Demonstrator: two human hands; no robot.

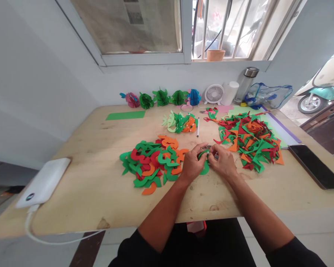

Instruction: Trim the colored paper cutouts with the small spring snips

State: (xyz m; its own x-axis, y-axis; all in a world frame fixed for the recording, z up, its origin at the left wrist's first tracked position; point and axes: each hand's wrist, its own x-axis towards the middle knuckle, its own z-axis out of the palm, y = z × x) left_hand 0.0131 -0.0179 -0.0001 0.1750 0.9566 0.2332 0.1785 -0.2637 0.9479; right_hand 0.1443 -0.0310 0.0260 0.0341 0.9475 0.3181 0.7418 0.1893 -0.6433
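Both of my hands meet over the middle of the table, fingers bent inward. My left hand (194, 161) pinches a green paper cutout (204, 170), whose rounded lower end shows below the fingers. From the other side, my right hand (223, 160) is closed at the cutout's upper edge, where a tiny whitish spot shows; whether that is a separate piece I cannot tell. Something dark grey lies partly hidden behind the fingers. Close to my left hand lies a heap of curved green, red and orange paper cutouts (147, 170).
A pile of paper scraps (253, 137) lies to the right, beside a black phone (317, 166). Farther back are a pen (198, 127), dotted paper shapes (180, 122), folded paper figures (161, 98), a small fan (214, 94) and a glass bottle (245, 86). A white power bank (46, 181) sits at left.
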